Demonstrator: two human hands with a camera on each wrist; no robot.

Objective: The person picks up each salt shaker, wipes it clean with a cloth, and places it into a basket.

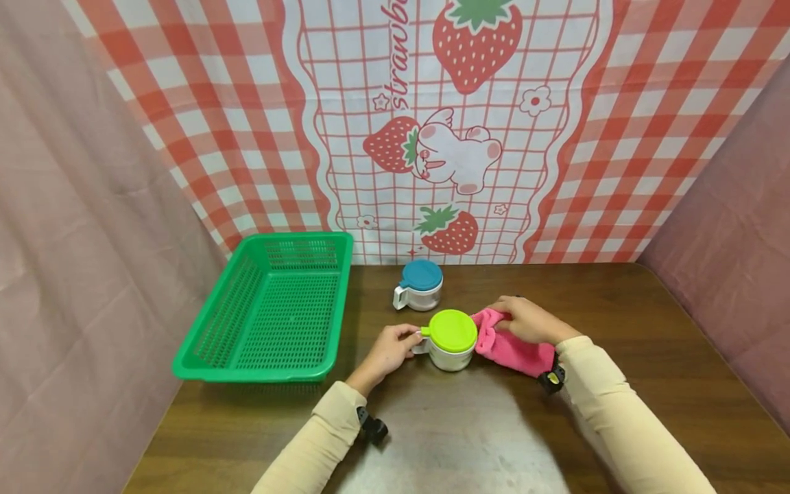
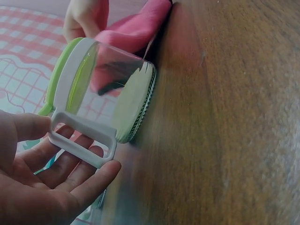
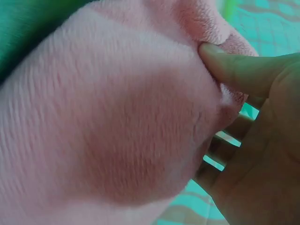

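A clear jar (image 1: pixel 451 358) with a lime-green lid (image 1: pixel 453 331) and a white handle (image 2: pixel 83 139) stands upright on the table. My left hand (image 1: pixel 389 351) grips the handle, thumb at its top by the lid and fingers around it, as the left wrist view shows. A pink cloth (image 1: pixel 521 350) is bunched in my right hand (image 1: pixel 529 320), pinched between thumb and fingers. The cloth's folded end lies right at the jar's right side. In the right wrist view, the cloth (image 3: pixel 117 112) fills most of the picture, with the thumb pressing on it.
Behind the green-lidded jar stands a similar jar with a blue lid (image 1: pixel 422 275), its handle turned left. A green plastic basket (image 1: pixel 337 322) sits at the left of the wooden table (image 1: pixel 457 439). A strawberry-print checked cloth (image 1: pixel 345 82) hangs behind the table.
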